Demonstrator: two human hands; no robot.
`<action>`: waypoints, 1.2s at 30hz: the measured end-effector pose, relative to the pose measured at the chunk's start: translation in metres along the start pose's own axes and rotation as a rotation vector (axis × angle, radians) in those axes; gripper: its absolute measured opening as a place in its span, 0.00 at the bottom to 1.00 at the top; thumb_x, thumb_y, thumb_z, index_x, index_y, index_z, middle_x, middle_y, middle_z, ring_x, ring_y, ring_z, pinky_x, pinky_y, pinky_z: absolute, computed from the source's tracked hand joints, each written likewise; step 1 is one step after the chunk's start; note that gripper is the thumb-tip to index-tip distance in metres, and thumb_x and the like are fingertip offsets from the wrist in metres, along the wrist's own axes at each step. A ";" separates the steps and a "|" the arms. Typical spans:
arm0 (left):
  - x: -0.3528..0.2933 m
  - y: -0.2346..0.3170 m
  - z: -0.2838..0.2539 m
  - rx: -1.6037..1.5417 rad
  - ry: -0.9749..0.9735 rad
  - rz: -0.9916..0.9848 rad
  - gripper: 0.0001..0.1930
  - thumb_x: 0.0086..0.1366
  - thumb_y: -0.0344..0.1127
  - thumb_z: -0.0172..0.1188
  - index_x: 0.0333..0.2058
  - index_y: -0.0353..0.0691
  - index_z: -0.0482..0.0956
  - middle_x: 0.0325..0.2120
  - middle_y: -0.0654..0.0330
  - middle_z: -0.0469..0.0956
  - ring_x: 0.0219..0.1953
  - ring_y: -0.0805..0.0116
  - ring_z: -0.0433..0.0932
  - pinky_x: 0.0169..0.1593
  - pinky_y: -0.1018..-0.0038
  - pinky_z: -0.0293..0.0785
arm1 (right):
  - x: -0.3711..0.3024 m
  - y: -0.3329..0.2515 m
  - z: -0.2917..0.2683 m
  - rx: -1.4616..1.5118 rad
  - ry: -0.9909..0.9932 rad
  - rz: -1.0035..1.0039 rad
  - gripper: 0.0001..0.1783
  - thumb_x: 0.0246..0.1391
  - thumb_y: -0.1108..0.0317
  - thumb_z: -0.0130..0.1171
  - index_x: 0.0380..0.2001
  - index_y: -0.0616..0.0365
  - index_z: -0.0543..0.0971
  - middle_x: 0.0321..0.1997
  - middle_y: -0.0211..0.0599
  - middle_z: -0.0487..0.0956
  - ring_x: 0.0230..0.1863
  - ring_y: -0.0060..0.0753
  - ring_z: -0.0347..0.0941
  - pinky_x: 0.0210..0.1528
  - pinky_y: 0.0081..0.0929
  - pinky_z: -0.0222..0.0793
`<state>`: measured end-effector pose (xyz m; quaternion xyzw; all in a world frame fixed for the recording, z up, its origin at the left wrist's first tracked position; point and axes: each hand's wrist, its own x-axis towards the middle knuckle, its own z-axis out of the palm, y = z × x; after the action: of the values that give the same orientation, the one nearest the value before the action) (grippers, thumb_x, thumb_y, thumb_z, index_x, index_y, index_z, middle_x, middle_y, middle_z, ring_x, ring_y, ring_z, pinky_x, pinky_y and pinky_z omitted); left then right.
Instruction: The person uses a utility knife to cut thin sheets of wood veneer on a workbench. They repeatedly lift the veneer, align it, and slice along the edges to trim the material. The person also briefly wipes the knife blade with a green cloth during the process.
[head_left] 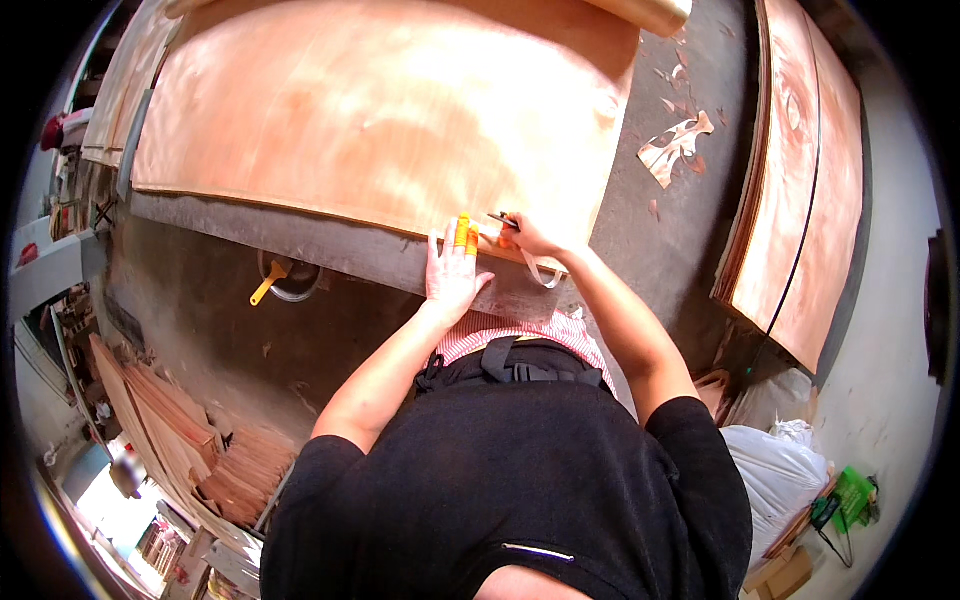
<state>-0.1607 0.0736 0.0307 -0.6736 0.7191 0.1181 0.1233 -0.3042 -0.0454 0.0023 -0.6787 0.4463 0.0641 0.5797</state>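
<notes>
A large wood veneer sheet (370,130) lies over a grey bench (350,245) in front of me. My left hand (455,272) rests flat near the sheet's near edge, fingers stretched out, with yellow-orange tape round two of them. Just to its right, my right hand (533,236) is closed round a small dark knife-like tool (500,219), whose tip points left over the sheet. Something orange shows at those fingers; whether it is tape or the tool's body I cannot make out. Below the right hand, a thin pale strip (543,275) curls down over the bench edge.
A round bowl (298,292) with a yellow-handled scraper (268,284) sits below the bench at left. Veneer scraps (677,150) litter the floor at right, beside a tall veneer stack (800,190). More wood sheets (170,420) lie at lower left; a white sack (770,470) stands at lower right.
</notes>
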 end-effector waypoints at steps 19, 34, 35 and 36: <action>0.000 -0.002 -0.006 -0.146 0.084 0.048 0.43 0.49 0.54 0.58 0.57 0.34 0.52 0.59 0.52 0.50 0.62 0.60 0.47 0.61 0.54 0.38 | -0.150 0.063 -0.103 0.379 -0.049 0.106 0.13 0.47 0.62 0.58 0.31 0.61 0.77 0.17 0.23 0.70 0.18 0.13 0.62 0.21 0.15 0.57; 0.022 0.063 0.003 -0.122 -0.058 0.331 0.46 0.49 0.60 0.54 0.59 0.36 0.49 0.60 0.53 0.46 0.64 0.63 0.38 0.63 0.56 0.31 | -0.067 0.081 -0.008 0.319 0.121 0.198 0.09 0.46 0.63 0.57 0.23 0.57 0.77 0.15 0.29 0.74 0.17 0.23 0.69 0.21 0.22 0.63; 0.023 0.063 0.002 -0.099 -0.068 0.329 0.45 0.49 0.60 0.54 0.59 0.36 0.50 0.60 0.53 0.47 0.64 0.63 0.38 0.62 0.55 0.31 | -0.072 0.082 -0.010 0.173 0.160 0.168 0.08 0.46 0.64 0.57 0.23 0.58 0.76 0.15 0.31 0.74 0.18 0.25 0.71 0.23 0.24 0.65; 0.023 0.064 0.002 -0.076 -0.080 0.329 0.45 0.48 0.59 0.55 0.58 0.36 0.51 0.60 0.53 0.47 0.64 0.63 0.39 0.62 0.55 0.31 | -0.076 0.070 -0.015 0.030 0.201 0.137 0.08 0.45 0.65 0.56 0.23 0.58 0.76 0.16 0.33 0.75 0.19 0.27 0.72 0.24 0.25 0.66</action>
<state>-0.2257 0.0568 0.0211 -0.5456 0.8093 0.1903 0.1053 -0.4038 -0.0124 0.0020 -0.6410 0.5483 0.0285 0.5364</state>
